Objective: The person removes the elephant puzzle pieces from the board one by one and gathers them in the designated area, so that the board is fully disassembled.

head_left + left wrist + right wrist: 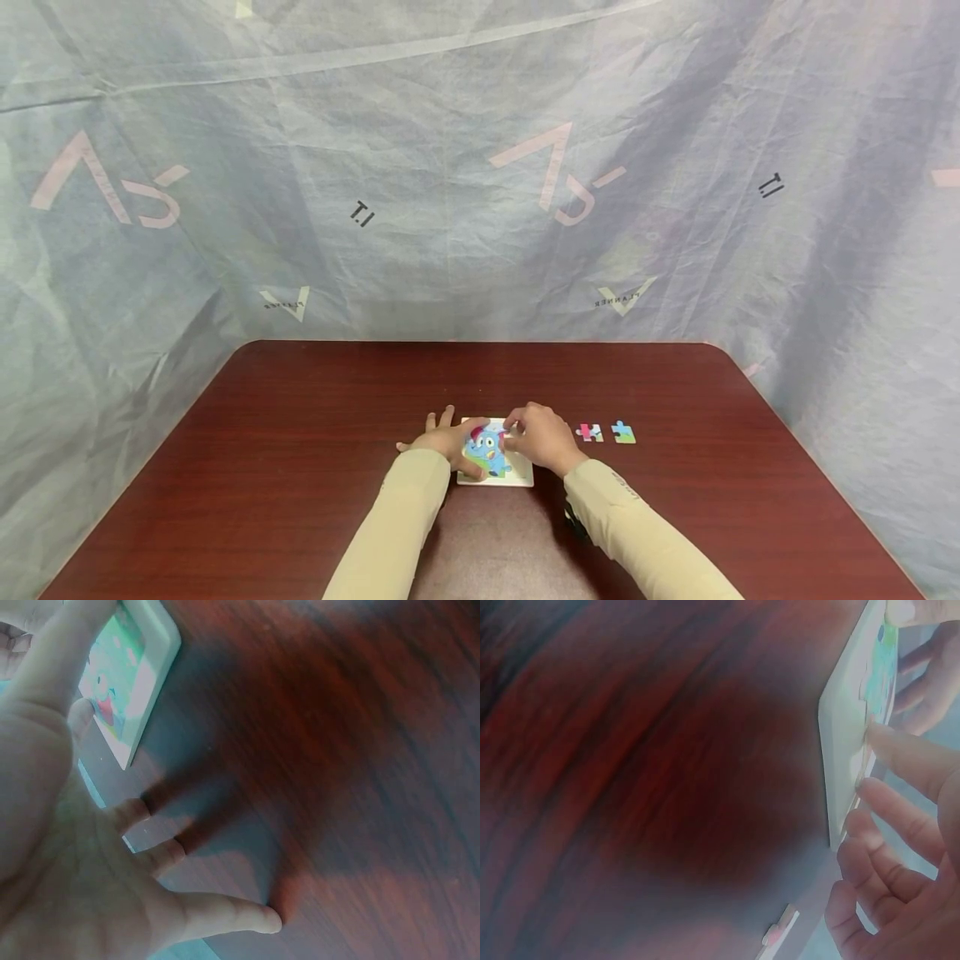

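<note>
A white puzzle board with a partly assembled blue elephant picture lies on the table between the hands. My left hand is spread at its left side. The thumb and index finger reach over the board's edges, and the other fingers touch the tabletop. Over the board's upper right, my right hand pinches a puzzle piece between thumb and index finger, the piece mostly hidden by the fingers. Its other fingers are curled beside the board's edge.
Two loose pieces lie right of the board: a pink-and-white puzzle piece and, farther right, a blue-and-green puzzle piece. The dark red wooden table has a grey printed cloth hanging behind and at its sides.
</note>
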`<action>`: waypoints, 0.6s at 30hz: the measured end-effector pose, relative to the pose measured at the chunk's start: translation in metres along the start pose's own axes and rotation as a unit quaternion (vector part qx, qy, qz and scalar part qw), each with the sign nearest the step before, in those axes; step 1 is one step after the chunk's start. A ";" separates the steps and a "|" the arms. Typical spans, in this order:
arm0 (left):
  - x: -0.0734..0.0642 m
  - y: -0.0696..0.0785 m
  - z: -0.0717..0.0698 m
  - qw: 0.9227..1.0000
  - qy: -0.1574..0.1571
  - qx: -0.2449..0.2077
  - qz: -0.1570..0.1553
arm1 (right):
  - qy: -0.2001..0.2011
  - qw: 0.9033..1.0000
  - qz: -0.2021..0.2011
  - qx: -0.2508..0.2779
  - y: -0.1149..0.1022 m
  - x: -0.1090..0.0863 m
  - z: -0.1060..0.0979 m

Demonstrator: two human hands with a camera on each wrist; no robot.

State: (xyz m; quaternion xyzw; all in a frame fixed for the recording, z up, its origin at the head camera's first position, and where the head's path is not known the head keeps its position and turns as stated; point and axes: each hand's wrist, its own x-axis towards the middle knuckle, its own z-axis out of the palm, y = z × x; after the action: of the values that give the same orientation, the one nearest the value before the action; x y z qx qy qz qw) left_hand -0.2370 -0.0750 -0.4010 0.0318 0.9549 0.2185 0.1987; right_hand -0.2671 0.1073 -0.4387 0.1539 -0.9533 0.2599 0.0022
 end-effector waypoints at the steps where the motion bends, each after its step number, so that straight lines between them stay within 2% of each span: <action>1: 0.000 0.000 0.000 1.000 0.000 0.001 0.001 | 0.001 1.000 0.004 0.000 0.000 0.001 0.001; 18: 0.003 -0.002 0.003 1.000 0.007 0.004 0.002 | -0.003 0.999 0.044 -0.022 -0.006 0.003 0.004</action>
State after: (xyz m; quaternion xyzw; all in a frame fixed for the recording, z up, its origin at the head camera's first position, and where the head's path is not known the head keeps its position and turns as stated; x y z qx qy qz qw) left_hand -0.2388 -0.0755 -0.4057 0.0329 0.9569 0.2154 0.1918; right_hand -0.2679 0.0993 -0.4387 0.1124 -0.9647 0.2381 -0.0084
